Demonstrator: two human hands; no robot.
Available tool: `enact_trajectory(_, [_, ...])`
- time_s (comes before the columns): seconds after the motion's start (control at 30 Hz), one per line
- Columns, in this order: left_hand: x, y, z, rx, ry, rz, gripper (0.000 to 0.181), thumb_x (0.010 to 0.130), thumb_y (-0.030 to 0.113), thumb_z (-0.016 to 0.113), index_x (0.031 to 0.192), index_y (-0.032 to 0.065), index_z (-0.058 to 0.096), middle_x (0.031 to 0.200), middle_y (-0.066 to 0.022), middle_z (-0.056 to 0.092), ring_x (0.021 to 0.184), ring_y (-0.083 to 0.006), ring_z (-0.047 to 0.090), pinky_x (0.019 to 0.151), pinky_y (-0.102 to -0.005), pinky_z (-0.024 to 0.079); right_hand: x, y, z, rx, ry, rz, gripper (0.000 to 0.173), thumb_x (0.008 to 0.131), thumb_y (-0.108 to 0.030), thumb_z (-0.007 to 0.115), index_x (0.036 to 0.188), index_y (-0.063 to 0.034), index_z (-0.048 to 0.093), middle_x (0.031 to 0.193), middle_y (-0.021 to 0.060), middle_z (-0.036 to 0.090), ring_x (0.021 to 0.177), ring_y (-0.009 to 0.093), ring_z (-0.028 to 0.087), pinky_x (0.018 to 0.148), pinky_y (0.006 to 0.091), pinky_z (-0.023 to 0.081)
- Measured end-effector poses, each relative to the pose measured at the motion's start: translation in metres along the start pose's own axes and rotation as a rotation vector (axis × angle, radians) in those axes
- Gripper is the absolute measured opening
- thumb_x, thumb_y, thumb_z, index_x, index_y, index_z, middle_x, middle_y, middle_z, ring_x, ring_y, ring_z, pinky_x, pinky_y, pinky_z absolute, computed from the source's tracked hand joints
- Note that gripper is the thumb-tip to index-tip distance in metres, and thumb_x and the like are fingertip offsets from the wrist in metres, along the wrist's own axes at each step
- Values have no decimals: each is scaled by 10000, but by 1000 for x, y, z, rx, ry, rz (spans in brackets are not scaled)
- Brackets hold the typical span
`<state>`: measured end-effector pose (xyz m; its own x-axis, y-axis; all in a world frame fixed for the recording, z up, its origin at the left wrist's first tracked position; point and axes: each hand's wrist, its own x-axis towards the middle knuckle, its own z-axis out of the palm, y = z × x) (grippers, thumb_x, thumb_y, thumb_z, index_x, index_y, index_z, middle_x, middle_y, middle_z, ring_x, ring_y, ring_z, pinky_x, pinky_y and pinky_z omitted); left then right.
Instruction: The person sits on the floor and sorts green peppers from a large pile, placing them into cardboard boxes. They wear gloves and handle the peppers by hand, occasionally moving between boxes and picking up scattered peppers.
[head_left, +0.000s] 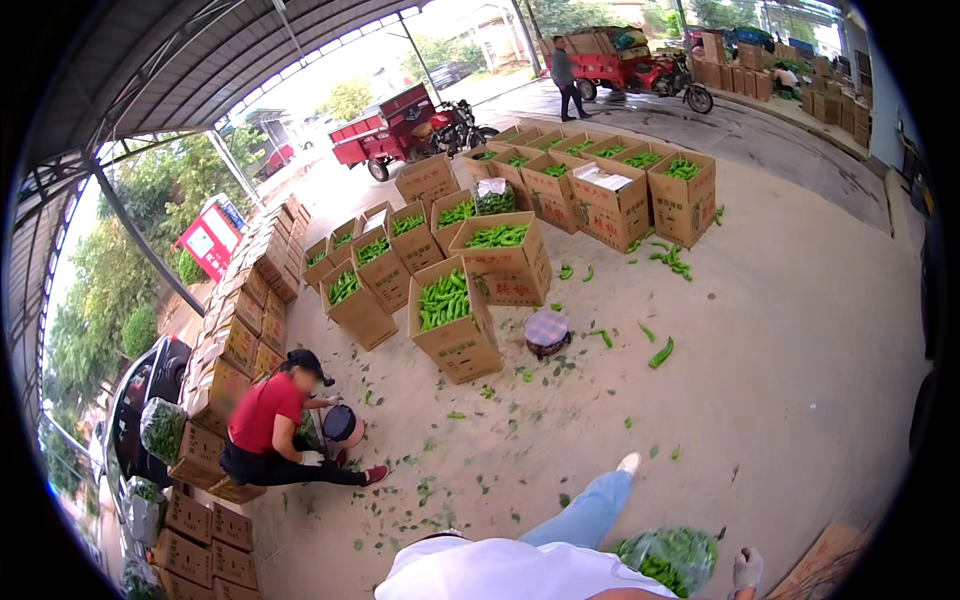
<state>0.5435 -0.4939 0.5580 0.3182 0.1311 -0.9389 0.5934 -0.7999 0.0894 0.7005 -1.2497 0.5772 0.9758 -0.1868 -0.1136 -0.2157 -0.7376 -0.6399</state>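
Note:
My right hand (746, 570), in a pale glove with bare fingertips, is at the lower right edge. Its fingers look curled, and I cannot tell whether anything is in them. Just left of it, a clear plastic bag (686, 551) of green peppers lies on the floor, apart from the hand. My left hand is out of view. Before me stand my white shirt (480, 570) and one leg in light blue jeans (581, 510). Ahead is an open cardboard box (457, 349) full of green peppers, with a round stool with a checked cushion (547, 330) beside it.
More pepper-filled boxes (551, 191) stand behind. A person in red (262, 412) sits at left by a bucket (349, 427) and stacked cartons (202, 532). Loose peppers (661, 352) and leaves litter the concrete. Red cargo tricycles (397, 131) and a standing person (564, 79) are farther back.

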Motion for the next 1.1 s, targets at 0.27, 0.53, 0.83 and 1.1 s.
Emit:
enact_trajectory(0.27, [147, 319, -324, 323, 273, 122, 413, 860, 384, 557, 1150, 105, 654, 1166, -160, 637, 1059, -319, 612, 916, -394, 479, 199, -22, -56, 75, -38, 456, 198, 862, -232, 540, 929, -68, 630, 719, 89, 583, 624, 224, 558, 520, 376, 441])
enact_trajectory(0.53, [162, 858, -503, -94, 617, 796, 417, 855, 354, 605, 1167, 79, 628, 1142, -160, 648, 1060, -309, 619, 920, -382, 484, 342, -4, -96, 274, -38, 819, 174, 873, -229, 526, 906, -83, 615, 669, 62, 555, 568, 198, 534, 476, 359, 423])
enact_trajectory(0.83, [173, 1045, -452, 249, 380, 539, 463, 856, 401, 592, 1205, 97, 612, 1190, -161, 626, 1116, -322, 589, 956, -401, 465, 536, 127, -220, 457, -121, 1110, 155, 885, -227, 510, 879, -100, 598, 612, 31, 523, 505, 170, 507, 426, 340, 402])
enact_trajectory(1.1, [134, 1030, -417, 201, 90, -123, 425, 887, 377, 548, 1222, 123, 607, 1194, -130, 632, 1100, -299, 600, 950, -412, 465, 862, 224, -397, 521, 190, 533, 130, 927, -242, 458, 867, -141, 516, 582, -34, 419, 460, 91, 424, 383, 278, 320])
